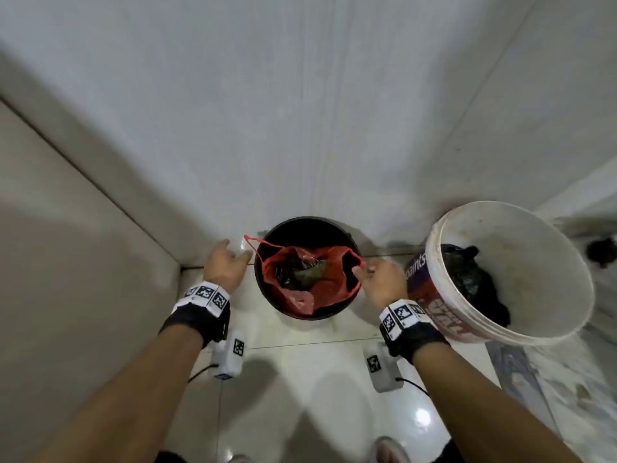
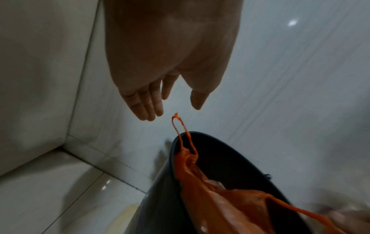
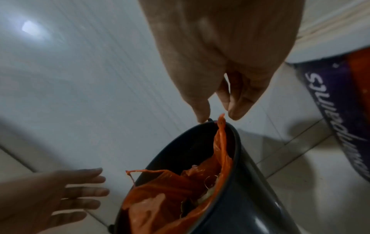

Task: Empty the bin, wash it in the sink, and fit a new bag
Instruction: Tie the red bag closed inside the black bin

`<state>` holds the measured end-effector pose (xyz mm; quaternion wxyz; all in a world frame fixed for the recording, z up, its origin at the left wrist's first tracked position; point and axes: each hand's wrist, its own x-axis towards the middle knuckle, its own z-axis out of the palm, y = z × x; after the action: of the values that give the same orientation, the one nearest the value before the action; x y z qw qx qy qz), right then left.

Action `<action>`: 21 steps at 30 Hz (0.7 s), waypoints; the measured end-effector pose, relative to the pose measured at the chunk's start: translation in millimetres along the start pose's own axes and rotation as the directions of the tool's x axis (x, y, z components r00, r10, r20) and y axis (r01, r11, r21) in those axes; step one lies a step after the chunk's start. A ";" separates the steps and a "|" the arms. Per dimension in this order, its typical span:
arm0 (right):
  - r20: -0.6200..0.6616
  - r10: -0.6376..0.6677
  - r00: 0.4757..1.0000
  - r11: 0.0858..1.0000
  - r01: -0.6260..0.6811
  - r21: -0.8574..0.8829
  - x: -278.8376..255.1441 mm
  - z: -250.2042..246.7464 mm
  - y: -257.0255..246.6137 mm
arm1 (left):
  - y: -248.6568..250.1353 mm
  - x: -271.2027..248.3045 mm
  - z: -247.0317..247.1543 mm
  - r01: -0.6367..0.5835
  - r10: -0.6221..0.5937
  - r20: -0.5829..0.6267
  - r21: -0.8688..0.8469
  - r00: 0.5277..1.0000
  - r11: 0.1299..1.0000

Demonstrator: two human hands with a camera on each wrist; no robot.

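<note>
A black round bin [image 1: 337, 235] [image 2: 230, 158] [image 3: 250, 190] stands on the white floor against the wall. Inside it, a red plastic bag [image 1: 300, 299] [image 2: 220, 205] [image 3: 156, 197] lies open over rubbish. The bag's left handle loop [image 1: 253, 243] [image 2: 178, 125] sticks up past the rim. My left hand [image 1: 233, 252] [image 2: 173, 110] hovers just beside that loop with fingers straight, touching nothing. The right handle [image 1: 355, 259] [image 3: 221, 126] rises between the thumb and forefinger of my right hand [image 1: 362, 270] [image 3: 219, 118], with small gaps on both sides.
A white paint bucket [image 1: 517, 248] [image 3: 340, 110] holding a black bag [image 1: 467, 279] stands close to the right of the bin. Walls meet in a corner at the left [image 2: 68, 134]. A small dark object [image 1: 601, 252] lies on the floor at the far right.
</note>
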<state>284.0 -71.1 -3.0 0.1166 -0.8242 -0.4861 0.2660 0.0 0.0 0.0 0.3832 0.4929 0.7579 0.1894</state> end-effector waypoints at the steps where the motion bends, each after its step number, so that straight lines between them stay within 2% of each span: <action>1: -0.035 0.008 0.999 0.999 -0.007 0.033 6.3 8.2 3.9 | -6.4 11.7 9.5 0.002 -0.002 0.004 -0.022 1.000 1.000; 5: -0.137 -0.033 0.990 0.992 0.050 0.120 26.1 19.7 8.1 | -22.1 51.4 36.0 -0.042 0.045 0.043 -0.080 0.998 0.996; 7: -0.117 -0.088 0.989 0.980 0.107 0.165 37.3 20.1 2.8 | -28.2 62.1 43.7 -0.104 0.105 0.001 -0.072 0.994 0.992; 9: -0.049 -0.109 0.993 0.942 0.119 0.313 52.9 22.9 -7.9 | -34.8 72.8 46.4 -0.176 0.171 -0.064 -0.080 0.983 0.981; 13: 0.066 -0.132 0.989 0.766 0.059 0.640 72.8 26.0 -36.6 | -32.6 71.1 45.8 -0.260 0.245 -0.126 -0.126 0.961 0.957; 16: 0.206 -0.170 0.964 0.643 -0.050 0.764 69.5 18.3 -49.6 | -16.0 44.3 42.2 -0.284 0.249 -0.161 -0.249 0.955 0.926; 19: 0.314 -0.194 0.929 0.540 -0.167 0.825 64.7 17.7 -44.2 | 6.2 16.3 40.9 -0.236 0.237 -0.057 -0.474 0.970 0.849; 21: 0.338 -0.224 0.914 0.433 -0.218 0.875 60.6 21.3 -40.6 | 17.2 2.2 40.6 -0.189 0.243 0.017 -0.575 0.970 0.796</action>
<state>265.6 0.2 -22.0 0.4341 -0.5582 -0.2833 0.6479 41.0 5.9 -15.2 0.5223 0.4471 0.5873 0.4271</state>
